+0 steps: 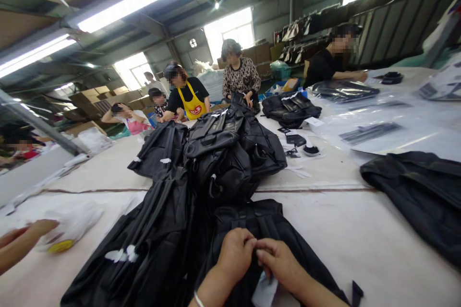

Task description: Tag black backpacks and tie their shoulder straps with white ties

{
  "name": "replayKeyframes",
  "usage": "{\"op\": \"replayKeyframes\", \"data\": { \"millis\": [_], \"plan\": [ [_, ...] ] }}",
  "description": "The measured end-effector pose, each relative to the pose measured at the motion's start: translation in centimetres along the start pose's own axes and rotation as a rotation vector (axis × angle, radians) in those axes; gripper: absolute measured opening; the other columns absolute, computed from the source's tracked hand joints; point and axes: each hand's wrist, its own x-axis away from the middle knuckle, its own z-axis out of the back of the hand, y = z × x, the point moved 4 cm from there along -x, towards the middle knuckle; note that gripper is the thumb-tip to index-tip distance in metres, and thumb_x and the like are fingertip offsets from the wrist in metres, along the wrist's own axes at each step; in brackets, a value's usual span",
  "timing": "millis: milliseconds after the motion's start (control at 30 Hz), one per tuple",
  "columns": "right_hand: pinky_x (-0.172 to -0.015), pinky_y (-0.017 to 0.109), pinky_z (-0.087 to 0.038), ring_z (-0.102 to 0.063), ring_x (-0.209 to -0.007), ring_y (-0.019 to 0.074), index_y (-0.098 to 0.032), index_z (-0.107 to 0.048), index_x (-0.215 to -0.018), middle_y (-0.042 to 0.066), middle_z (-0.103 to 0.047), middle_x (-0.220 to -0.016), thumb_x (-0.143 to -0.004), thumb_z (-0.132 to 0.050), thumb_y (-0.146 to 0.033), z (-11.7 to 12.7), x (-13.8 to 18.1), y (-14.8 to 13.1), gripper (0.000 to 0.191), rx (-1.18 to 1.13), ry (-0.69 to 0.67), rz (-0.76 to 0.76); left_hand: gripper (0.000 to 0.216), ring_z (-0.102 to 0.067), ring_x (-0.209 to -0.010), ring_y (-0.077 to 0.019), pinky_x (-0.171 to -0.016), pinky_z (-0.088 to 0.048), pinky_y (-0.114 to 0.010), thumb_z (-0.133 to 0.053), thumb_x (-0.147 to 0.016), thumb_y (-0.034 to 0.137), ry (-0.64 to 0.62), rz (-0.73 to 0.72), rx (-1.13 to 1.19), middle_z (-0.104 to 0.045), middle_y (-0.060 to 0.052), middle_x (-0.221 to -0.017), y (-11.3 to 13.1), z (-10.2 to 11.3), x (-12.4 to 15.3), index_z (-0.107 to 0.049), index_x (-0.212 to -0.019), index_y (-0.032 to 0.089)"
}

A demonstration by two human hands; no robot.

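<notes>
Over a black backpack (255, 211) lying close to me, my left hand (235, 255) and my right hand (280, 260) meet at the fingertips. Both hands are closed in a pinch; whatever sits between the fingers is too small or hidden to name. A whitish tag or small plastic piece (265, 291) hangs just below my right hand. The left wrist wears a light bangle (198, 299). Left of my hands lies another black backpack (154, 230), its straps tied with white wrapping (122, 254).
Black backpacks (223, 153) are heaped mid-table. Another black bag (414, 196) lies at right, beyond it clear plastic bags (382, 129). Loose tags and a black roll (310, 150) lie near the heap. At left, another person's hand (45, 226) touches white plastic (77, 220). Several co-workers stand opposite.
</notes>
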Motion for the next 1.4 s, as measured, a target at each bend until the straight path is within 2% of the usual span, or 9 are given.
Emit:
{"op": "replayKeyframes", "data": {
  "millis": [167, 333, 600, 733, 800, 867, 1000, 1133, 1400],
  "plan": [
    [-0.05, 0.024, -0.038, -0.053, -0.048, 0.0111, -0.013, -0.066, -0.08, -0.001, -0.06, -0.059, -0.077, -0.06, -0.039, 2.3, -0.4, -0.5, 0.027, -0.092, 0.08, -0.083, 0.021, -0.059, -0.072, -0.0171, -0.069, -0.041, -0.028, -0.052, -0.081, 0.027, 0.093, 0.033, 0.112, -0.066, -0.003, -0.072, 0.1, 0.2, -2.3, -0.066, -0.069, 0.018],
    [-0.058, 0.026, -0.04, -0.058, -0.057, 0.0133, -0.012, -0.068, -0.087, 0.003, -0.066, -0.064, -0.077, -0.063, -0.038, 2.9, -1.3, -1.8, 0.029, -0.155, -0.014, -0.05, 0.021, -0.058, -0.066, -0.0158, -0.064, -0.041, -0.026, -0.053, -0.081, 0.03, 0.113, 0.045, 0.171, -0.062, -0.001, -0.065, 0.3, 0.9, -4.4, -0.064, -0.069, 0.017],
    [-0.058, 0.026, -0.042, -0.057, -0.054, 0.0139, -0.014, -0.066, -0.074, 0.002, -0.066, -0.059, -0.074, -0.061, -0.033, 3.8, -3.0, -2.1, 0.02, -0.096, -0.021, -0.087, 0.02, -0.06, -0.08, -0.017, -0.079, -0.044, -0.027, -0.05, -0.087, 0.025, 0.107, -0.053, -0.035, -0.066, -0.005, -0.083, 0.0, 1.6, -6.6, -0.067, -0.08, 0.018],
    [-0.059, 0.024, -0.04, -0.056, -0.06, 0.0127, -0.017, -0.071, -0.068, 0.0, -0.067, -0.065, -0.069, -0.057, -0.018, 3.5, -1.6, -3.5, 0.014, 0.251, -0.347, 0.033, 0.027, -0.057, -0.104, -0.0283, -0.097, -0.039, -0.04, -0.047, -0.087, 0.02, 0.105, 0.011, -0.254, -0.064, -0.018, -0.106, -1.5, 1.3, -8.5, -0.067, -0.103, 0.011],
    [-0.062, 0.023, -0.04, -0.057, -0.062, 0.0128, -0.018, -0.072, -0.068, -0.002, -0.067, -0.065, -0.067, -0.059, -0.016, 2.9, -0.7, -4.3, 0.014, 0.346, -0.532, 0.107, 0.028, -0.057, -0.106, -0.0345, -0.098, -0.038, -0.047, -0.054, -0.083, 0.021, 0.084, 0.059, -0.268, -0.064, -0.023, -0.103, -2.0, 0.6, -9.8, -0.067, -0.102, 0.006],
    [-0.063, 0.023, -0.04, -0.057, -0.062, 0.0124, -0.019, -0.072, -0.068, -0.002, -0.066, -0.065, -0.068, -0.059, -0.016, 2.3, -0.5, -4.8, 0.013, 0.341, -0.588, 0.129, 0.021, -0.057, -0.106, -0.0371, -0.1, -0.035, -0.05, -0.06, -0.078, 0.021, 0.058, 0.098, -0.248, -0.066, -0.023, -0.096, -2.2, 0.0, -11.0, -0.069, -0.091, 0.007],
    [-0.058, 0.024, -0.043, -0.056, -0.055, 0.0116, -0.016, -0.067, -0.075, -0.002, -0.062, -0.058, -0.074, -0.058, -0.026, 2.3, -2.8, -3.8, 0.014, 0.032, -0.281, -0.01, 0.01, -0.06, -0.101, -0.0355, -0.096, -0.038, -0.047, -0.062, -0.072, 0.015, -0.005, 0.159, -0.093, -0.068, -0.02, -0.089, -1.9, -0.5, -12.4, -0.069, -0.078, 0.01],
    [-0.043, 0.023, -0.038, -0.042, -0.037, 0.0074, -0.016, -0.059, -0.073, -0.005, -0.056, -0.054, -0.073, -0.06, -0.039, 2.9, -4.9, -1.6, 0.023, -0.204, 0.095, -0.121, 0.017, -0.065, -0.076, -0.0238, -0.071, -0.05, -0.034, -0.056, -0.073, 0.023, -0.195, 0.152, 0.215, -0.068, -0.012, -0.078, -1.1, 0.3, -11.9, -0.066, -0.08, 0.012],
    [-0.037, 0.022, -0.027, -0.04, -0.032, 0.0078, -0.017, -0.054, -0.058, -0.004, -0.05, -0.039, -0.071, -0.059, -0.035, 2.7, -6.5, -0.9, 0.023, -0.128, 0.288, -0.201, 0.037, -0.067, -0.079, -0.0228, -0.077, -0.053, -0.037, -0.05, -0.066, 0.022, -0.485, 0.037, 0.508, -0.072, -0.013, -0.088, 0.2, 1.7, -9.7, -0.071, -0.094, 0.011]
  ]
}}
